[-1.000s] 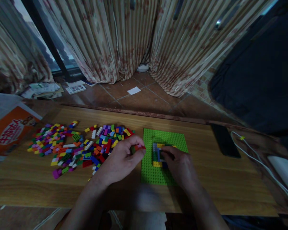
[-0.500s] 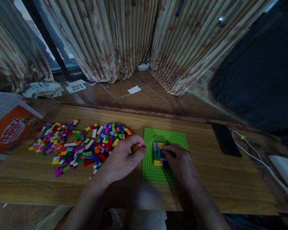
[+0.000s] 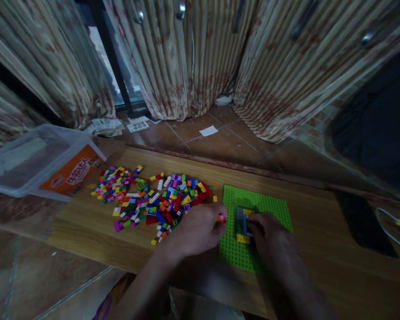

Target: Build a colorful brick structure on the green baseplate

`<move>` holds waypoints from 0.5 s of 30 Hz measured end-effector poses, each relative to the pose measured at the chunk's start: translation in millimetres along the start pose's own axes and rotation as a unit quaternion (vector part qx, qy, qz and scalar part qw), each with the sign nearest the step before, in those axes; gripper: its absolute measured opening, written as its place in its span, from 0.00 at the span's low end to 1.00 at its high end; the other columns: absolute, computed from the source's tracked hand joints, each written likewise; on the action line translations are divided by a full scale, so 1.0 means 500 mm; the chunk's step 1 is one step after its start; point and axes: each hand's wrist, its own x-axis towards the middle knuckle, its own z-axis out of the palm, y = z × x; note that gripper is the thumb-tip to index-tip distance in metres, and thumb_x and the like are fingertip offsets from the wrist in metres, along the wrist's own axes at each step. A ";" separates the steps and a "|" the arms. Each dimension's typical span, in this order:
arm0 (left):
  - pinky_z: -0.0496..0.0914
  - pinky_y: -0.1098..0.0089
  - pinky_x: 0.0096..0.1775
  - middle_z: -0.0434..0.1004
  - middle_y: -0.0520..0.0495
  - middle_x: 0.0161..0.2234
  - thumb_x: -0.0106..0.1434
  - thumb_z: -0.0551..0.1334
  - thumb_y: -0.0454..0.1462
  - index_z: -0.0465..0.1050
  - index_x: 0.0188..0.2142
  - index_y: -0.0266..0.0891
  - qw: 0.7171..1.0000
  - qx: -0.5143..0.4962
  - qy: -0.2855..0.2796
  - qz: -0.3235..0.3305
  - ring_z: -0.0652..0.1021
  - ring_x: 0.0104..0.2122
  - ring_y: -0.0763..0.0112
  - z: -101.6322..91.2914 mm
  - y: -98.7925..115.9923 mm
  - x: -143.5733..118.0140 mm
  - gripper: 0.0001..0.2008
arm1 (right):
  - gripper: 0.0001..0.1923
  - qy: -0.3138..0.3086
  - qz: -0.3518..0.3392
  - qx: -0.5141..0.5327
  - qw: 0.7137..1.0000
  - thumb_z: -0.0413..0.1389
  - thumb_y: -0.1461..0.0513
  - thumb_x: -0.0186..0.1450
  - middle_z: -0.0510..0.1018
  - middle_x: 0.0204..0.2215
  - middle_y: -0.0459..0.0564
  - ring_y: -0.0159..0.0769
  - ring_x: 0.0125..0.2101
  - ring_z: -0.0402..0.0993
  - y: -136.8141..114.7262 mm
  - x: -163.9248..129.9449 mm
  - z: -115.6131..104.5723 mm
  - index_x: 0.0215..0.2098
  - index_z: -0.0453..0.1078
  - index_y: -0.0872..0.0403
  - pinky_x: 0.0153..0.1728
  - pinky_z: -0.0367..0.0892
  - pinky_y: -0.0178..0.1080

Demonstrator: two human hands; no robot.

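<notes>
A green baseplate (image 3: 231,258) lies on the table, and on it sits a low block of building bricks (image 3: 240,224) in yellow, blue, green and grey. Bent over the right side of that block is my right hand (image 3: 275,235), fingertips closed against the bricks. Whatever they pinch is hidden by the fingers. My left hand (image 3: 200,229) is closed beside the plate's left edge, with small red and orange bricks (image 3: 221,218) showing between thumb and forefinger. Behind it spreads a heap of loose bricks (image 3: 166,200) in many colours.
A clear plastic box (image 3: 36,178) with an orange label stands at the table's left end. To the right of the plate lie a dark phone-like slab (image 3: 365,222) and a white cable (image 3: 391,229). Striped curtains (image 3: 200,58) hang beyond the wooden table (image 3: 96,242).
The view has swung left, so the table's contents appear shifted right and more of the plastic box shows. Both hands keep nearly the same places relative to the plate.
</notes>
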 end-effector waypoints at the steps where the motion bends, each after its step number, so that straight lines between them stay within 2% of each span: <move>1: 0.65 0.70 0.32 0.73 0.52 0.30 0.59 0.57 0.30 0.68 0.33 0.41 1.000 0.015 0.001 0.007 0.74 0.30 0.70 0.002 -0.002 -0.001 0.05 | 0.10 0.001 0.002 -0.008 1.000 0.50 0.60 0.66 0.78 0.34 0.51 0.42 0.33 0.75 0.001 0.001 0.000 0.34 0.73 0.51 0.35 0.67 0.43; 7: 0.68 0.68 0.35 0.76 0.49 0.34 0.59 0.58 0.30 0.70 0.34 0.41 0.994 0.099 0.003 0.046 0.76 0.34 0.66 0.001 -0.010 -0.008 0.05 | 0.09 0.038 0.007 0.057 0.998 0.51 0.55 0.66 0.77 0.34 0.50 0.40 0.32 0.75 -0.022 -0.006 -0.007 0.36 0.69 0.50 0.33 0.67 0.40; 9: 0.69 0.68 0.36 0.76 0.48 0.35 0.60 0.58 0.31 0.71 0.34 0.41 0.991 0.121 -0.002 0.058 0.77 0.35 0.65 -0.001 -0.010 -0.009 0.05 | 0.08 0.029 -0.022 0.081 0.996 0.51 0.55 0.67 0.77 0.33 0.49 0.39 0.32 0.75 -0.047 -0.012 0.000 0.36 0.69 0.49 0.32 0.67 0.39; 13: 0.70 0.67 0.38 0.76 0.46 0.35 0.59 0.57 0.29 0.72 0.32 0.39 0.984 0.168 -0.013 0.065 0.77 0.37 0.63 -0.006 -0.011 -0.009 0.06 | 0.08 -0.028 -0.100 0.098 0.990 0.49 0.62 0.69 0.76 0.32 0.47 0.37 0.33 0.75 -0.099 -0.021 0.035 0.36 0.69 0.49 0.33 0.67 0.38; 15: 0.71 0.66 0.41 0.76 0.46 0.35 0.58 0.58 0.29 0.72 0.31 0.38 0.982 0.173 -0.013 0.071 0.77 0.38 0.63 -0.011 -0.012 -0.010 0.06 | 0.09 -0.032 -0.128 0.091 0.987 0.48 0.64 0.69 0.76 0.31 0.47 0.38 0.33 0.74 -0.112 -0.022 0.051 0.36 0.69 0.50 0.33 0.67 0.38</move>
